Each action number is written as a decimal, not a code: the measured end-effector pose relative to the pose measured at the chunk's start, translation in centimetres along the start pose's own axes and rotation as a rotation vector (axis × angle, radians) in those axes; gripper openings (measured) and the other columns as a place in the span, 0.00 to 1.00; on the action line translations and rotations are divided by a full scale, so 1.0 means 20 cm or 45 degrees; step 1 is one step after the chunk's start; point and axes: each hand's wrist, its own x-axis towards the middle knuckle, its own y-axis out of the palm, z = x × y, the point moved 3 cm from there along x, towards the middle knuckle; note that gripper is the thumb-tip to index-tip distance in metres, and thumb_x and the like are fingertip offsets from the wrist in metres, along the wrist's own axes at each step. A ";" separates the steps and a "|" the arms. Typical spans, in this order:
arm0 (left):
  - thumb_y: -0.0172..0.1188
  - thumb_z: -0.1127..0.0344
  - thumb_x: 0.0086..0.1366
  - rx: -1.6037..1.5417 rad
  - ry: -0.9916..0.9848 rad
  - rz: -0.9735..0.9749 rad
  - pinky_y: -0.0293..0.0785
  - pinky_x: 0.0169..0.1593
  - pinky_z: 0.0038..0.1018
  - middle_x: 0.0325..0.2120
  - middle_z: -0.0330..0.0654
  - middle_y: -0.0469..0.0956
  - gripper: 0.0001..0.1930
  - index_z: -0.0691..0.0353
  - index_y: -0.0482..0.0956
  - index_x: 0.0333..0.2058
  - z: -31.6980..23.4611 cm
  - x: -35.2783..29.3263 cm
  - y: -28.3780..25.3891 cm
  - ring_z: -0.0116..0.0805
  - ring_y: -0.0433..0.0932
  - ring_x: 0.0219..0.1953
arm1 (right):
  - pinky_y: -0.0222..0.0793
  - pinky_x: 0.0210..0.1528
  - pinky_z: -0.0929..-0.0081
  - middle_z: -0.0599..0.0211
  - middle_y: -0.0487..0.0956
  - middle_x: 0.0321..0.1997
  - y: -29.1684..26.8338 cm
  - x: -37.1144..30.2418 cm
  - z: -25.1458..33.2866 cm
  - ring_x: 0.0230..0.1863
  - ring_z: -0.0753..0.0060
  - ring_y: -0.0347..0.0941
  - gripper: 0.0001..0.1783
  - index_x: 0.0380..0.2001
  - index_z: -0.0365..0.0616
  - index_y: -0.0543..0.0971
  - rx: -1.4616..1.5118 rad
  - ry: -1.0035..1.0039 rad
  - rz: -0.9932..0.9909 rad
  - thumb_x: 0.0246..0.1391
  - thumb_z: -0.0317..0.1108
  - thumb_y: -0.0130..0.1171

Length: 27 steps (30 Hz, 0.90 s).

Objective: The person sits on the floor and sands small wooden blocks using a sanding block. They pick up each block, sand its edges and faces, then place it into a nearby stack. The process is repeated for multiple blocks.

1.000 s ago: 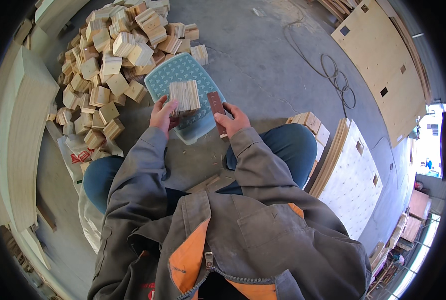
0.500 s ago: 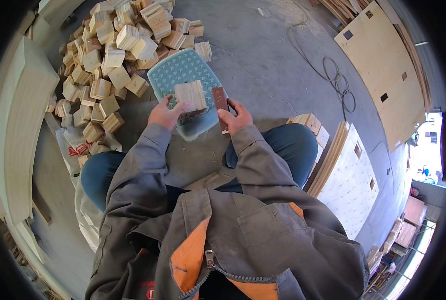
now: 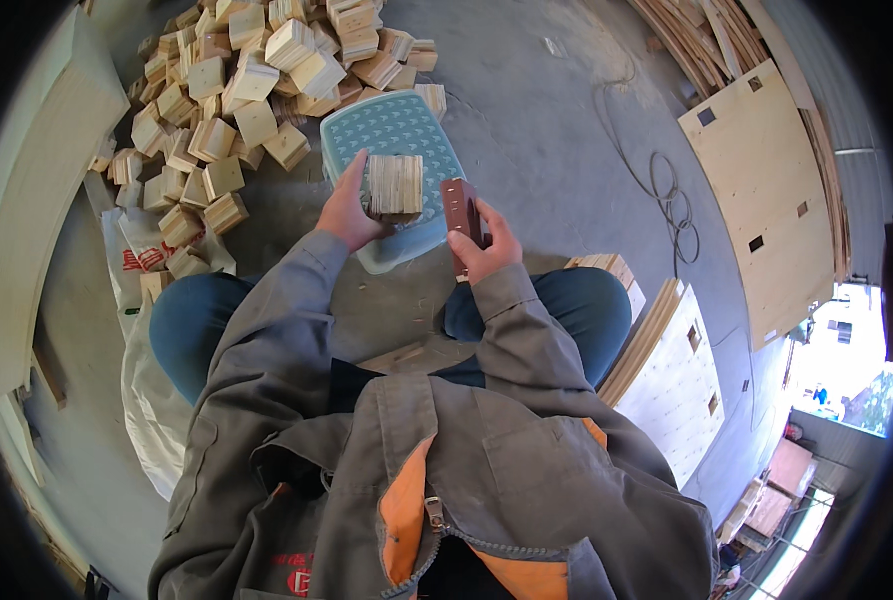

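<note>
A squarish block of layered wood [image 3: 396, 183] rests on the patterned top of a light-blue plastic stool or box [image 3: 439, 150], with its striped face upward. Along the block's left side lies my left hand [image 3: 350, 212], fingers stretched and thumb apart near its lower corner. Whether the palm touches the block I cannot tell. My right hand [image 3: 489, 248] grips a reddish-brown bar [image 3: 459, 215] with small pale marks along its face, tilted upright just right of the block. The bar and block are apart.
A heap of plywood blocks [image 3: 257, 120] lies beyond and to the left, beside a white sack [image 3: 147, 340]. Stacked perforated panels [image 3: 667, 380] stand by my right knee. A loose cable [image 3: 672, 205] and a large plywood sheet [image 3: 767, 190] are farther right.
My left hand has loosened from the block, its fingers now straighter and its thumb off the top. The bar is still in my right hand. The view has shifted slightly.
</note>
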 end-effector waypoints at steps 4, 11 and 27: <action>0.90 0.60 0.36 -0.543 0.028 0.035 0.65 0.75 0.38 0.71 0.56 0.65 0.72 0.64 0.50 0.78 0.14 0.04 0.12 0.52 0.66 0.73 | 0.69 0.71 0.55 0.45 0.72 0.73 0.04 -0.04 0.14 0.71 0.44 0.71 0.41 0.69 0.43 0.73 -0.184 -0.382 -0.012 0.53 0.38 0.76; 0.87 0.62 0.41 -0.017 0.161 -0.147 0.71 0.71 0.41 0.63 0.57 0.70 0.64 0.64 0.56 0.74 0.02 -0.01 0.10 0.58 0.71 0.68 | 0.72 0.65 0.48 0.52 0.68 0.76 0.15 -0.09 0.30 0.63 0.40 0.74 0.39 0.67 0.54 0.78 -0.548 -0.729 0.014 0.49 0.39 0.75; 0.86 0.61 0.43 -0.038 0.129 -0.278 0.74 0.66 0.43 0.64 0.57 0.68 0.59 0.60 0.58 0.71 -0.02 -0.07 0.13 0.62 0.72 0.65 | 0.72 0.64 0.48 0.66 0.69 0.77 0.39 0.53 0.45 0.60 0.43 0.74 0.34 0.67 0.63 0.78 -0.985 -0.496 -0.006 0.54 0.41 0.69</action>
